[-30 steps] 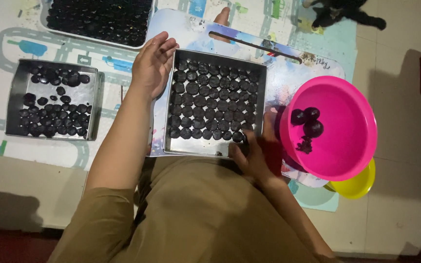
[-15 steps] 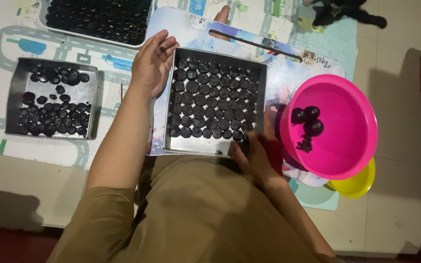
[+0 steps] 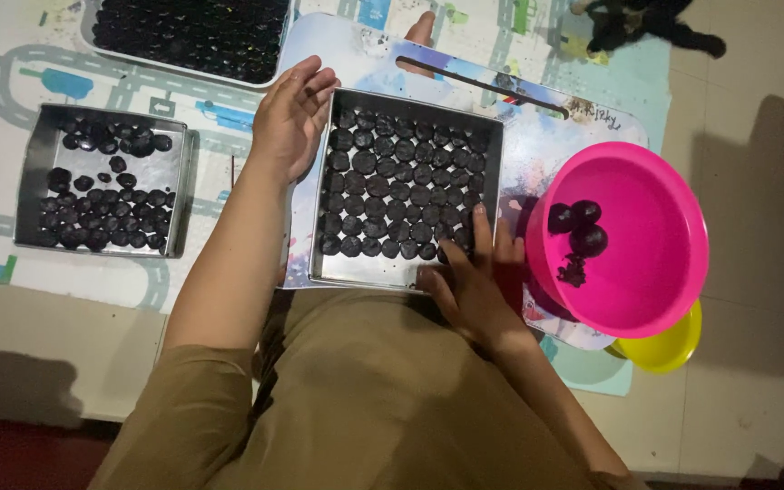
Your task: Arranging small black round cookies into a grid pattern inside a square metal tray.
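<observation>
A square metal tray (image 3: 497, 154) lies before me on a patterned board (image 3: 546, 136), filled with rows of dark round pieces (image 3: 401, 181). My left hand (image 3: 289, 118) rests flat against the tray's left rim, fingers spread. At the tray's near right corner sits my right hand (image 3: 474, 281), fingers curled down onto the last row of pieces; I cannot tell whether it holds one. A pink bowl (image 3: 655, 299) stands just right of that hand with a few dark lumps (image 3: 578, 227) inside.
A second metal tray (image 3: 36, 163), partly filled with dark pieces, lies at the left on a road-print mat (image 3: 11, 73). A third full tray (image 3: 183, 36) sits at the top. A yellow bowl (image 3: 669, 349) peeks from under the pink one.
My right hand has shifted slightly at the tray's near right corner. My left hand has stayed on the left rim.
</observation>
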